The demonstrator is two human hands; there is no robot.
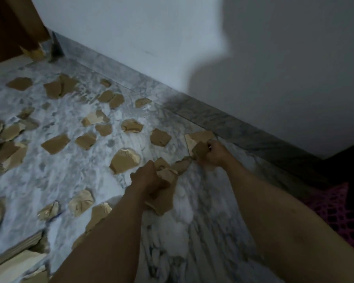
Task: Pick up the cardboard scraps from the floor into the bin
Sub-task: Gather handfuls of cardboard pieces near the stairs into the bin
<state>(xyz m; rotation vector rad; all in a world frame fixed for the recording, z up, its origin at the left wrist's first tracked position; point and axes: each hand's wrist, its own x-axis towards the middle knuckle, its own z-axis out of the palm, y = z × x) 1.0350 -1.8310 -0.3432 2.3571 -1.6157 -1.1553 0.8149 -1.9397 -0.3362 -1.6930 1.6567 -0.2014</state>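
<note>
Several torn brown cardboard scraps (55, 143) lie scattered over the white marble floor (74, 176), mostly left of my arms. My left hand (147, 178) is closed around a bunch of scraps (161, 199) that stick out above and below the fist. My right hand (213, 153) is closed on a scrap (199, 149) near the wall, just over a larger flat piece (198, 137) on the floor. No bin is in view.
A grey marble skirting (223, 117) runs along the white wall. A brown wooden door or cabinet (10, 27) stands at top left. Pink-and-black patterned fabric (339, 209) sits at the right edge. Larger cardboard pieces (14, 260) lie at bottom left.
</note>
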